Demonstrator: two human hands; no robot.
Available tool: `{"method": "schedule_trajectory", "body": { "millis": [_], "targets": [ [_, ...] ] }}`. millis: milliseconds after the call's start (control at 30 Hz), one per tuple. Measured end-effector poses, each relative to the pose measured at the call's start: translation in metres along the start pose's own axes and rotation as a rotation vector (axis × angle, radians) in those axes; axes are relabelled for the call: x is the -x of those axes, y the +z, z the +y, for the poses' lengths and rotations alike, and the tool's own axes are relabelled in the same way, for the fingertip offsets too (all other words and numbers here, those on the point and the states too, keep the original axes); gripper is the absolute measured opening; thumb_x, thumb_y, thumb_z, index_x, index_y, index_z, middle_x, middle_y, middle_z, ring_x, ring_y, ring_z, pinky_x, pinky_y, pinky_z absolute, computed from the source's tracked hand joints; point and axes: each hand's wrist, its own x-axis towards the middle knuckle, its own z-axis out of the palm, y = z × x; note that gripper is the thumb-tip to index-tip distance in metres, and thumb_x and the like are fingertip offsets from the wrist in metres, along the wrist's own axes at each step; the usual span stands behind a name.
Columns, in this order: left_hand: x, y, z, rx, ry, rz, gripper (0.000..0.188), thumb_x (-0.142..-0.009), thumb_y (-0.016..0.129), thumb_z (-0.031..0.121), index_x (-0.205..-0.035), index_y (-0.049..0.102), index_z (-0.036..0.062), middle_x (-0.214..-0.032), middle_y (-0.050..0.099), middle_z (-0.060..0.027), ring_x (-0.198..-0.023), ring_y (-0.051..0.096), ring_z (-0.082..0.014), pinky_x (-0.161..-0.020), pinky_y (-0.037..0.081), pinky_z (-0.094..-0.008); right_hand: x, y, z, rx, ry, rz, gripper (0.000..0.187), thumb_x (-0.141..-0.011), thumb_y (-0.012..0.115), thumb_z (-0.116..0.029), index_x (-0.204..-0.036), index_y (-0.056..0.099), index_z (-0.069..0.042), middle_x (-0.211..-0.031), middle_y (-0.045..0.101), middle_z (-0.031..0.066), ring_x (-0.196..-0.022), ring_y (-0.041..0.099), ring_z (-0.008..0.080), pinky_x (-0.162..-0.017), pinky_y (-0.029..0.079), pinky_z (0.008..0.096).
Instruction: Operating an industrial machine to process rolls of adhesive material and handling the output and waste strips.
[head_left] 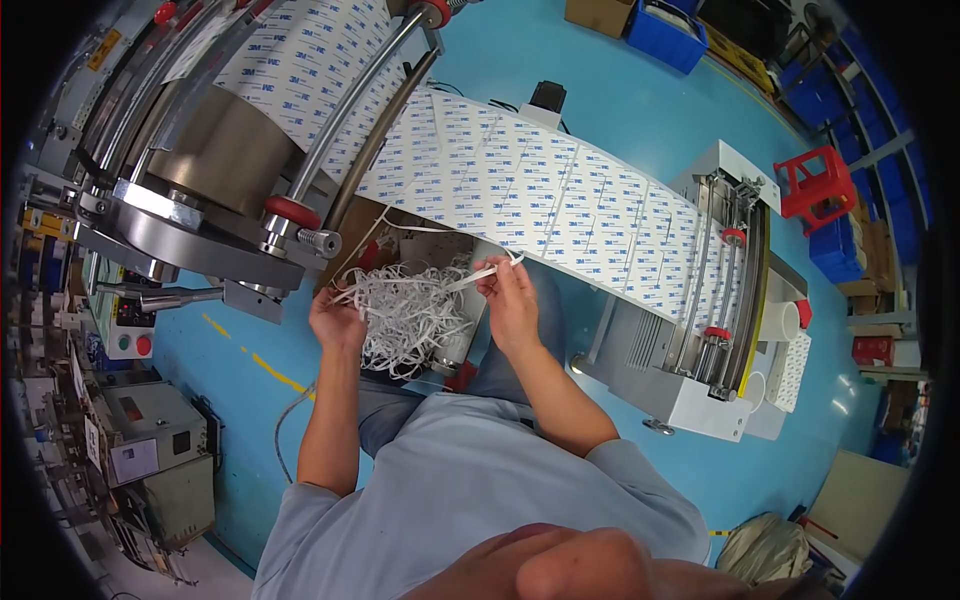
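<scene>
Before me, a tangled heap of thin white strips (415,320) fills a box below a printed white sheet web (520,185). My left hand (337,318) is closed at the heap's left side, its fingers pinching a white strip. On the other side, my right hand (509,298) is raised just under the web's near edge. Its thumb and fingers pinch a white strip (478,274), which runs down toward the heap. Another loose strip (390,224) hangs from the web's edge near the roller on the left.
A machine with a large metal roller (222,150) and red collars stands close on the left. At the right, the web enters a second roller machine (690,380). Beyond are a red stool (817,185) and a blue bin (668,35). A hose (281,430) lies on the floor.
</scene>
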Motion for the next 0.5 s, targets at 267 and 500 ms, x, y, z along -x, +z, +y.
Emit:
{"method": "schedule_trajectory", "body": {
  "millis": [267,500],
  "targets": [
    [0.019,0.011,0.014,0.255,-0.024,-0.283,0.025,-0.078,0.045,0.014,-0.092,0.060,0.0002,-0.120,0.055,-0.0157,-0.118,0.046,-0.0332,-0.104,0.029,-0.0496,0.002,0.014,0.023,0.118,0.048,-0.021,0.022,-0.094,0.046,-0.025,-0.101,0.054,-0.006,-0.100,0.061,0.0093,-0.082,0.054,0.0100,-0.074,0.042,0.0247],
    [-0.010,0.028,0.082,0.357,-0.147,-0.226,0.014,-0.085,0.047,0.014,-0.078,0.054,0.0029,-0.065,0.048,-0.0040,-0.067,0.048,-0.0170,-0.083,0.043,-0.0363,-0.017,0.060,0.091,0.102,0.131,0.032,0.020,-0.093,0.048,-0.021,-0.102,0.056,-0.004,-0.106,0.058,0.0051,-0.084,0.054,0.0086,-0.075,0.042,0.0240]
  ]
}}
